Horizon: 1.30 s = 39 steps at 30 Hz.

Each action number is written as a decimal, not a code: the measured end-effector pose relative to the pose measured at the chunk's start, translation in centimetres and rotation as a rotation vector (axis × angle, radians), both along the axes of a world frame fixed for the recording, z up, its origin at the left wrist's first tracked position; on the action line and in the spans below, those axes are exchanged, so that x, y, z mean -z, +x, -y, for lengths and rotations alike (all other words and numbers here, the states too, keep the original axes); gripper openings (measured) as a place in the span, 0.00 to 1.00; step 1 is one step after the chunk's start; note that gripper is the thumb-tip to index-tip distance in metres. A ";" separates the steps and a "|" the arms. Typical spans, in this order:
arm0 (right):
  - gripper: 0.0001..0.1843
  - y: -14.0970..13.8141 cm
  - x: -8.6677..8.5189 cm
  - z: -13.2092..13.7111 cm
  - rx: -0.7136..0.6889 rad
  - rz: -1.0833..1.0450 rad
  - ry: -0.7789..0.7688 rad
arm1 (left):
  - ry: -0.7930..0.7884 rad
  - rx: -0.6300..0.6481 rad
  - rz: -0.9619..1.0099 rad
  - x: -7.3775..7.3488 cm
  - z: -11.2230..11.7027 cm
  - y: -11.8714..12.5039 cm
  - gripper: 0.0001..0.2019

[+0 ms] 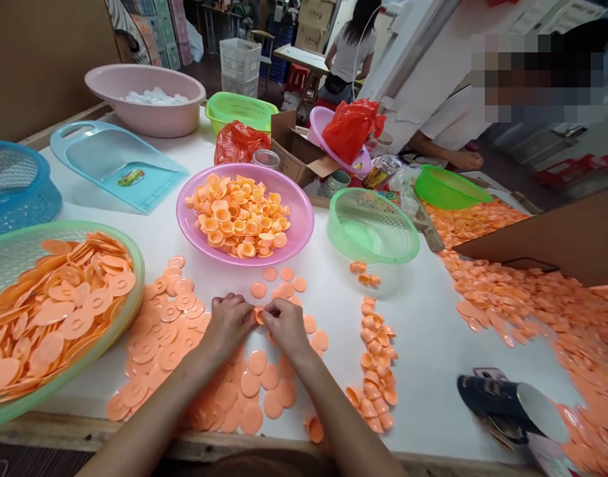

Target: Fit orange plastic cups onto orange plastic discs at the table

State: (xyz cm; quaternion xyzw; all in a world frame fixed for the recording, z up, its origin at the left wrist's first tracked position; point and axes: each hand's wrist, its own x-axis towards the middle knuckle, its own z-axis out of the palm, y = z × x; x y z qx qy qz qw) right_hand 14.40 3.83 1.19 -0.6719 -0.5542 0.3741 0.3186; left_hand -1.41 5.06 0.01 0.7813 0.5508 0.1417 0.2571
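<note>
At the middle of the white table, my left hand (230, 322) and my right hand (286, 323) meet, fingertips closed around one small orange plastic piece (257, 315). Its exact shape is partly covered by my fingers. Flat orange discs (169, 331), some with a raised ring, spread under and left of my hands. Smooth discs (257, 384) lie between my forearms. Beyond my hands a pink bowl (304, 222) holds a heap of small orange cups. A row of orange cups (376, 371) lies to the right of my right arm.
A green basket (138, 265) full of orange discs stands at left, near a blue dustpan (150, 192). A pale green basket (373, 225) sits behind the cups. At right are a dark mug (497, 397) on its side, many orange pieces (517, 305) and another person's hand (465, 159).
</note>
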 end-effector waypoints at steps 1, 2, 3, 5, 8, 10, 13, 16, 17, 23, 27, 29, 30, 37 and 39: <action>0.06 -0.3 0.2 0.0 -0.004 0.037 0.019 | -0.003 -0.008 0.000 0.0 0.0 0.0 0.09; 0.06 -0.6 0.2 0.0 -0.002 0.060 0.028 | -0.017 -0.010 -0.002 -0.1 -0.1 0.0 0.09; 0.07 -0.7 0.2 -0.1 -0.001 0.068 0.024 | -0.044 -0.003 -0.003 -0.3 -0.2 0.0 0.09; 0.06 -0.7 0.1 -0.2 -0.002 0.046 -0.017 | -0.115 0.029 -0.012 -0.7 -0.6 -0.1 0.09; 0.06 -0.4 0.2 -0.6 0.029 0.025 -0.065 | -0.156 0.067 -0.043 -1.2 -1.1 -0.2 0.08; 0.05 -0.2 0.6 -0.8 0.057 0.019 -0.075 | -0.144 0.039 -0.040 -1.3 -1.3 0.0 0.08; 0.06 0.2 1.0 -0.8 0.068 -0.025 -0.100 | -0.148 -0.015 -0.019 -1.1 -1.3 0.3 0.06; 0.06 0.3 1.0 -0.5 0.086 -0.060 -0.123 | -0.133 -0.014 -0.017 -1.0 -1.1 0.4 0.06; 0.06 0.2 0.9 -0.4 0.091 -0.063 -0.128 | -0.126 -0.010 -0.015 -0.9 -1.0 0.4 0.06; 0.06 -0.3 0.3 0.0 0.064 -0.042 -0.145 | -0.100 -0.022 0.002 -0.9 -0.7 0.3 0.07; 0.05 -0.3 0.3 0.0 0.015 0.051 -0.050 | -0.104 0.000 -0.016 -0.9 -0.9 0.2 0.08; 0.06 -0.1 0.4 0.0 0.012 0.042 -0.081 | -0.106 0.005 -0.026 -1.0 -0.9 0.2 0.09; 0.06 0.0 0.4 0.1 0.022 0.024 -0.113 | -0.103 0.005 -0.026 -1.1 -0.9 0.2 0.09; 0.07 -0.9 0.4 0.9 -0.008 0.215 0.012 | -0.112 -0.016 0.007 -1.4 -0.8 0.2 0.09; 0.08 -1.0 0.3 1.0 -0.032 0.231 0.020 | -0.151 -0.039 0.074 -1.7 -1.0 0.1 0.10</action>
